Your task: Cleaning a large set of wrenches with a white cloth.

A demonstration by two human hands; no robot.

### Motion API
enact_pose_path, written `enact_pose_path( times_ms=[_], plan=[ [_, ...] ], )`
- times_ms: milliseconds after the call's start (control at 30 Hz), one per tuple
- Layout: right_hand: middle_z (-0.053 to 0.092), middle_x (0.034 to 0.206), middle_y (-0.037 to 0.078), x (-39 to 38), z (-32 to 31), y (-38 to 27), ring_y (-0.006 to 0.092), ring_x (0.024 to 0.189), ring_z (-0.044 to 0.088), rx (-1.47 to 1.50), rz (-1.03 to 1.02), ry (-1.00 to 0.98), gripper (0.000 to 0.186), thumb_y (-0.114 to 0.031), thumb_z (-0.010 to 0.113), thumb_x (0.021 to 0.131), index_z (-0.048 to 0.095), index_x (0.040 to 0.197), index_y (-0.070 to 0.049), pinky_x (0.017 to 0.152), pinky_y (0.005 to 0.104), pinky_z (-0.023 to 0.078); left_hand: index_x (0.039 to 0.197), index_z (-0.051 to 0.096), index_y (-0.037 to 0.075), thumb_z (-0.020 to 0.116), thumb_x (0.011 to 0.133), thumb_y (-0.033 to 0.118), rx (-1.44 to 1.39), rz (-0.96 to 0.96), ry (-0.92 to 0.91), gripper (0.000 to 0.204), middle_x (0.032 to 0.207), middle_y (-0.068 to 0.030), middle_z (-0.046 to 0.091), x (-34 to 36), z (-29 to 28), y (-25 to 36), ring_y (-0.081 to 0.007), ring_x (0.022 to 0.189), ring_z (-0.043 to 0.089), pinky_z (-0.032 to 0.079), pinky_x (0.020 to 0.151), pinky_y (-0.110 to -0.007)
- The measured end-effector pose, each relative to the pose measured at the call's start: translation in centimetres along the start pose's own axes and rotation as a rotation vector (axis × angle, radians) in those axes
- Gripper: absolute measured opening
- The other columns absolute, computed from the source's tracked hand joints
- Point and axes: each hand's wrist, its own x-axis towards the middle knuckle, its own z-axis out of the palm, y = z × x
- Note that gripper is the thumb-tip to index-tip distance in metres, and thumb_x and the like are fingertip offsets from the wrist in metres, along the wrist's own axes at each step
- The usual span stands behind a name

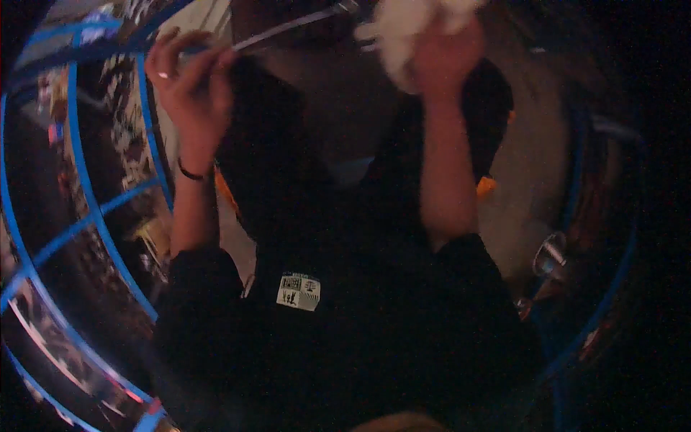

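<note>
In the upper left, my left hand [191, 90] is closed, with thumb and fingers pinching one end of a long, thin metal tool [291, 29]. The tool slants up to the right and ends in a wider head near the top edge; blur hides its exact kind. My right hand [446, 61] grips a bunched white cloth [397, 39] at the top, right of the tool's head. Cloth and tool are a little apart. Part of the cloth is cut off by the upper edge.
Blue-framed racks [97, 216] holding many blurred small items curve along the left. Another blue-framed rack [576, 173] stands at the right, near a shiny metal object [551, 253]. Orange parts [486, 189] show beside my dark-clothed legs. The scene is dim.
</note>
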Motion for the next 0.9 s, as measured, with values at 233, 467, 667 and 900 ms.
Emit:
enact_pose_path(
  times_ms=[233, 467, 667, 900],
  plan=[
    [0.059, 0.109, 0.015, 1.5, -7.2, 3.9, 0.0286, 0.101, 0.057, 0.038, 0.188, -0.089, 0.035, -0.028, 0.052, 0.092, 0.055, 0.115, -0.002, 0.087, 0.0395, 0.044, 0.094, 0.07, 0.002, 0.062, 0.088, 0.023, -0.37, -1.176, 0.251, 0.023, 0.094, -0.0069, 0.066, -14.5, -0.4, -10.6, -0.0174, 0.085, 0.058, 0.043, 0.077, -0.028],
    [0.057, 0.119, 0.013, 2.3, -7.2, 5.3, 0.0289, 0.109, 0.054, 0.006, 0.248, -0.29, 0.04, -0.031, 0.051, 0.092, 0.052, 0.122, -0.004, 0.096, 0.0404, 0.042, 0.105, 0.063, 0.006, 0.068, 0.081, 0.027, -0.721, -1.941, 0.054, 0.032, 0.09, -0.0096, 0.062, -36.4, 6.9, -13.3, -0.0199, 0.085, 0.058, 0.045, 0.071, -0.033],
    [0.056, 0.119, 0.012, -0.9, -3.1, 4.6, 0.0215, 0.108, 0.053, -0.442, -0.064, -0.588, 0.05, -0.024, 0.062, 0.088, 0.045, 0.128, 0.001, 0.094, 0.0376, 0.043, 0.104, 0.059, 0.005, 0.069, 0.076, 0.014, -0.249, -1.355, -0.636, 0.031, 0.098, -0.0156, 0.063, -51.2, 10.2, -15.5, -0.0267, 0.088, 0.06, 0.048, 0.073, -0.037],
    [0.059, 0.113, 0.01, -2.2, -0.4, 7.0, 0.0237, 0.101, 0.058, 0.322, 0.971, -0.163, 0.036, -0.028, 0.05, 0.095, 0.051, 0.121, -0.003, 0.087, 0.0415, 0.05, 0.103, 0.057, -0.001, 0.061, 0.078, 0.008, -0.158, -1.326, -0.86, 0.027, 0.094, -0.0173, 0.063, -52.8, 19.0, -9.9, -0.0288, 0.084, 0.061, 0.05, 0.072, -0.04]
  ],
)
